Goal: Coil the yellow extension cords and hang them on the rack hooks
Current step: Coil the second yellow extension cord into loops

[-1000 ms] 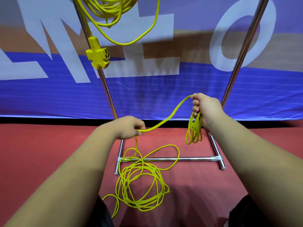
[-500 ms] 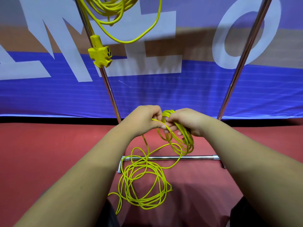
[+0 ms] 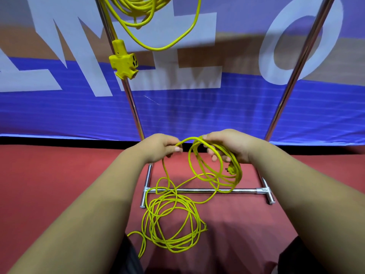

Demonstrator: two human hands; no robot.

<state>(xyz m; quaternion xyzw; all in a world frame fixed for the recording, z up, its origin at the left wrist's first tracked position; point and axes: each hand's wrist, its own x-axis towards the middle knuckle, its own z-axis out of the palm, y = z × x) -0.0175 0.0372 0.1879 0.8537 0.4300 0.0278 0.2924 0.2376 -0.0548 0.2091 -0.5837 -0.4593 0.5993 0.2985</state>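
Observation:
My right hand (image 3: pixel 227 145) grips a small coil of thin yellow cord (image 3: pixel 215 171) whose loops hang below it. My left hand (image 3: pixel 160 147) pinches the cord strand just left of that coil. From there the strand drops to a loose pile of the same yellow cord (image 3: pixel 171 220) on the red floor. A coiled yellow extension cord (image 3: pixel 142 8) hangs high on the metal rack, and its yellow triple-outlet end (image 3: pixel 123 60) dangles against the left pole.
The chrome rack has a left pole (image 3: pixel 131 103), a right pole (image 3: pixel 292 80) and a base crossbar (image 3: pixel 243 191) on the red carpet. A blue banner with white letters (image 3: pixel 197 107) stands behind it. My knees show at the bottom edge.
A second ago my hands were apart with the cord stretched between them. They came together, a loop was added to the coil, and my left hand now draws slightly left again.

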